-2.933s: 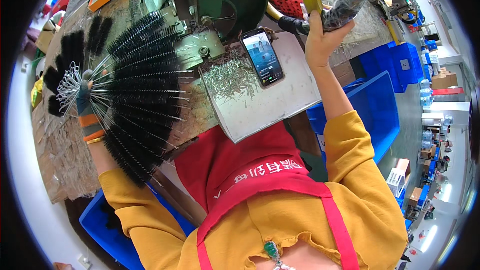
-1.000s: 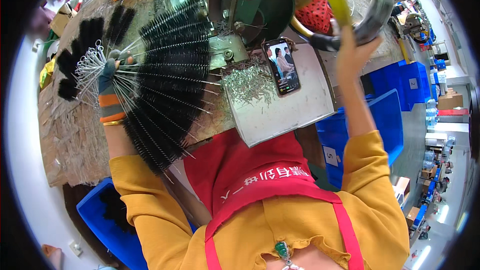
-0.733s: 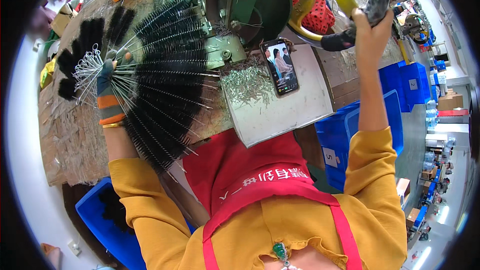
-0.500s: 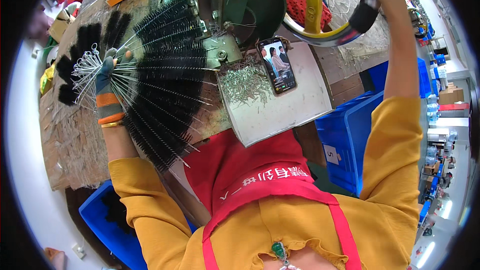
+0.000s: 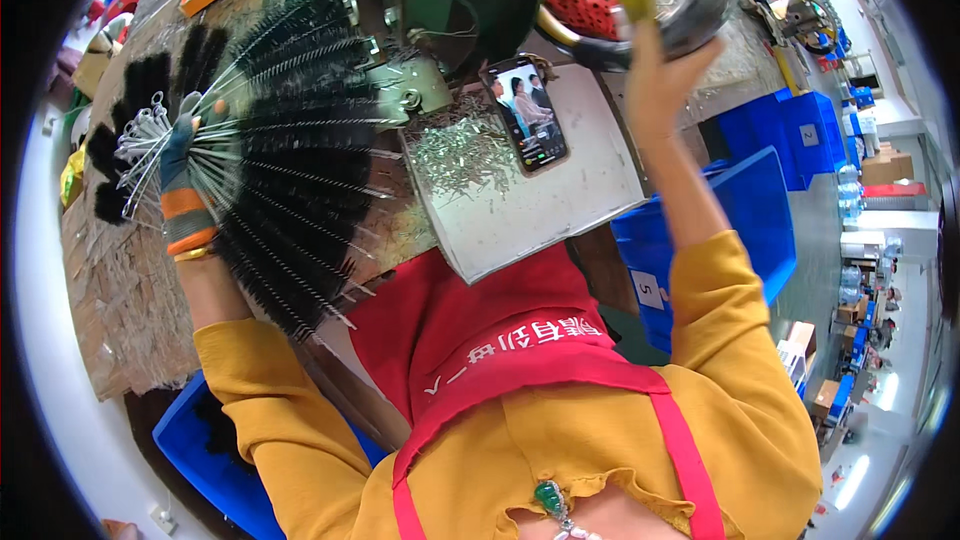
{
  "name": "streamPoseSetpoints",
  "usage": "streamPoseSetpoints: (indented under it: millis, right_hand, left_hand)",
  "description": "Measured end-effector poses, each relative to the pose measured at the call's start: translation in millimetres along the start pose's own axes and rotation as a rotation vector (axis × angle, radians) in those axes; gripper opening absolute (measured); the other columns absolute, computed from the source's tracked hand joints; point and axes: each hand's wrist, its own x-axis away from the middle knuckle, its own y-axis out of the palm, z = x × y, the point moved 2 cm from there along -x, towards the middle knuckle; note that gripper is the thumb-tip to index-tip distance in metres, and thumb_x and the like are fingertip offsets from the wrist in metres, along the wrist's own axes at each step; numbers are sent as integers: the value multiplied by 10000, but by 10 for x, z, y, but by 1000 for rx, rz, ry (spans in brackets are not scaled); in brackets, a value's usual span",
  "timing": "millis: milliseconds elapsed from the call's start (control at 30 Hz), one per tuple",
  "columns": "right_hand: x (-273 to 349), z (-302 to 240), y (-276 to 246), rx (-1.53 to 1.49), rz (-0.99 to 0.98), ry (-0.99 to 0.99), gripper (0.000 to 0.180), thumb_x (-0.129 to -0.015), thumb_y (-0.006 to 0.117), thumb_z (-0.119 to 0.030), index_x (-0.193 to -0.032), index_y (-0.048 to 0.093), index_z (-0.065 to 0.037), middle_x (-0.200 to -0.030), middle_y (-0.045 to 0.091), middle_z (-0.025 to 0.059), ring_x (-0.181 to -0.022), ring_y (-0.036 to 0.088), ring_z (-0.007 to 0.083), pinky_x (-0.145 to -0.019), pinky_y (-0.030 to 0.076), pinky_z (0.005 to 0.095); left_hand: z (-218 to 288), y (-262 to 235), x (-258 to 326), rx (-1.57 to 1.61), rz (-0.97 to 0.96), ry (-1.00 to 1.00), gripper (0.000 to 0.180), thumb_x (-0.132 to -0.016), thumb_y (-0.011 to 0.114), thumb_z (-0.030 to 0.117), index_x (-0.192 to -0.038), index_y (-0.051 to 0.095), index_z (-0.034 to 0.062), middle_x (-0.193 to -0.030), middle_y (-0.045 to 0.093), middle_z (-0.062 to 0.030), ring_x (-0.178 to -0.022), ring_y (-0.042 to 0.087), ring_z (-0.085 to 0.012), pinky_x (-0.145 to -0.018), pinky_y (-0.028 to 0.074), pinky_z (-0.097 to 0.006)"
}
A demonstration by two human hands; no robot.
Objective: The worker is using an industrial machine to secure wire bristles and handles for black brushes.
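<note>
My left hand (image 5: 178,165), in a grey-blue glove with an orange-striped cuff, is closed round the wire stems of a fan of black bristle brushes (image 5: 310,155). Their looped wire ends bunch on its left, while the bristles spread right toward the metal block (image 5: 410,90) of a green machine (image 5: 490,15). Whether a brush tip touches that block I cannot tell. At the upper right, my bare right hand (image 5: 660,80) is on the lower rim of the machine's handwheel (image 5: 700,15), which has a yellow spoke. Motion blurs this hand, and its fingers are partly hidden.
Below the block, small metal clippings (image 5: 455,155) lie on a white board (image 5: 540,225), beside a phone (image 5: 525,115) playing a video. Blue bins (image 5: 745,220) stand right of the worn wooden table (image 5: 125,300); another blue bin (image 5: 190,450) sits at lower left.
My right hand has come down and left with the handwheel rim, and the wheel has turned. My left hand still holds the brushes. The whole view has shifted slightly.
</note>
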Motion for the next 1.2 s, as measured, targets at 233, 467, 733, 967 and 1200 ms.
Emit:
streamPoseSetpoints:
  millis: [233, 467, 733, 967, 1200]
  right_hand:
    - [-417, 368, -78, -50, -140, -186, 442, -712, 633, -114, -1075, 440, 47, -810, 538, 108, -637, 535, 171, -581, 438, 291]
    - [-794, -292, -14, 86, -165, -383, 402, -671, 531, -64, -1054, 472, 41, -723, 529, 119, -559, 516, 211, -550, 427, 325]
    - [-949, -286, -9, 106, -272, -100, 447, -683, 523, -39, -1118, 468, 45, -733, 520, 114, -538, 524, 168, -481, 429, 278]
    - [-1023, -274, 0, 296, -236, -470, 514, -674, 548, -69, -1166, 445, 34, -912, 527, 172, -774, 540, 243, -693, 439, 320]
    - [-1229, -595, 104, 266, -481, -161, 331, -692, 535, -96, -996, 531, 37, -728, 557, 105, -631, 550, 178, -576, 449, 291]
  left_hand:
    - [102, -176, 44, -317, 164, -123, 343, -860, 576, 300, -1084, 580, 41, -1007, 623, -63, -807, 610, -150, -718, 507, -270]
    - [103, -325, 24, -377, 190, -97, 310, -839, 604, 280, -1034, 597, 40, -954, 638, -60, -783, 615, -157, -712, 509, -285]
    - [57, -305, 194, -347, 280, -141, 246, -818, 628, 224, -975, 602, 36, -901, 647, -71, -738, 619, -163, -649, 515, -273]
    - [17, -399, 204, -184, 248, -68, 200, -833, 617, 182, -934, 582, 13, -880, 636, -95, -779, 622, -184, -721, 526, -279]
    - [-43, -338, 121, -100, 167, -90, 304, -820, 632, 176, -1014, 556, -45, -945, 622, -145, -849, 623, -233, -767, 534, -313]
